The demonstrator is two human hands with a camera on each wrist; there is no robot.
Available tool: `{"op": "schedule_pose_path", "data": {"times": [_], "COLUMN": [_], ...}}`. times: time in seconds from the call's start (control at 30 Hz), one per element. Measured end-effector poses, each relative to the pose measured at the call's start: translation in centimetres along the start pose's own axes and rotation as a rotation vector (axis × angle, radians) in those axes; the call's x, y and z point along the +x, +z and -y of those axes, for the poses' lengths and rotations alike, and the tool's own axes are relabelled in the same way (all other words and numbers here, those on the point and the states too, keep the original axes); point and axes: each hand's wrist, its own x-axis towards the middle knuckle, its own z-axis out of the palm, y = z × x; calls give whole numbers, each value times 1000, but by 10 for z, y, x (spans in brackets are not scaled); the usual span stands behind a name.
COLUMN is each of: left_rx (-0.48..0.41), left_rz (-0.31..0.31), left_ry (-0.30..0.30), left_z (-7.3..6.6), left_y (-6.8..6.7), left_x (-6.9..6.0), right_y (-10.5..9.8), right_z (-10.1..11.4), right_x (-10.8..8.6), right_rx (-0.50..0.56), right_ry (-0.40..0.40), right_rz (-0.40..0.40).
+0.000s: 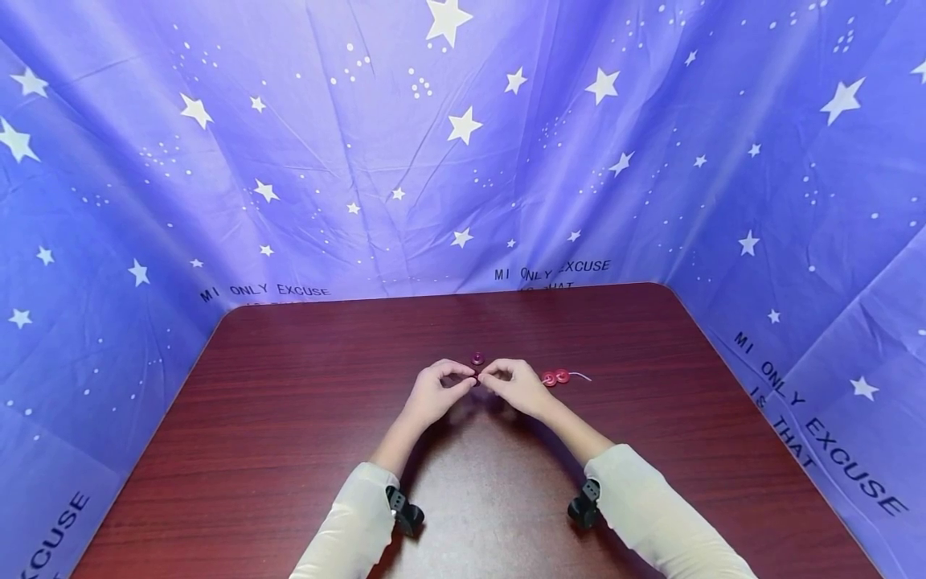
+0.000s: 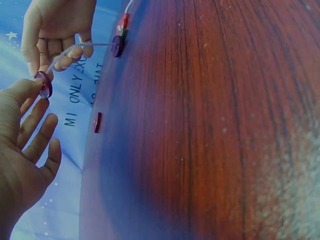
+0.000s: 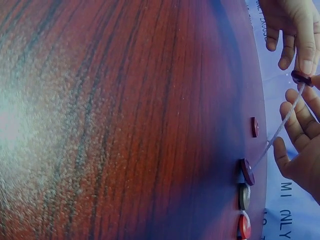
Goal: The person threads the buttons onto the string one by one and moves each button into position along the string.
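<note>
My left hand (image 1: pixel 434 392) pinches a dark red button (image 2: pixel 44 85) between thumb and forefinger, its other fingers spread. Facing it, my right hand (image 1: pixel 517 386) has thumb and forefinger tips right at the button's edge, pinching the white cord (image 3: pixel 285 122) there. From the held button, the cord slopes down past my right fingers to a dark purple button (image 3: pixel 247 171) on the table. Beyond that, a grey-green button (image 3: pixel 244 196) and a red button (image 3: pixel 244 226) follow along the cord. The fingertips partly hide the cord's end at the held button.
One loose dark purple button (image 1: pixel 477 359) lies on the reddish-brown wooden table (image 1: pixel 318 346), just beyond my hands. Red buttons (image 1: pixel 563 375) with a cord tail (image 1: pixel 581 375) lie right of my right hand. A blue star-patterned curtain (image 1: pixel 405 161) surrounds the table's back and sides.
</note>
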Motion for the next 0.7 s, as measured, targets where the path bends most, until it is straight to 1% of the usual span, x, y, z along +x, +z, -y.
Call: {"op": "schedule_pose_path", "data": {"times": [0.13, 0.23, 0.27, 0.33, 0.5, 0.57, 0.7], "left_rx": [1, -4, -5, -3, 22, 31, 31], "left_rz": [-16, -19, -21, -24, -22, -14, -2], "left_ry": [18, 15, 17, 21, 10, -6, -31], "left_z": [2, 3, 3, 3, 2, 1, 0], "left_y": [2, 3, 3, 3, 4, 4, 5], "left_x": [1, 1, 1, 1, 1, 1, 1], "right_y": [-4, -4, -4, -3, 2, 2, 2], "right_z": [22, 24, 23, 15, -12, -15, -16], "right_x": [-8, -9, -8, -4, 6, 7, 7], "right_rx": [5, 3, 1, -3, -3, 2, -23], "right_ry": [-11, -3, -7, 1, 9, 9, -4], "right_rz": [9, 11, 12, 15, 11, 7, 2]}}
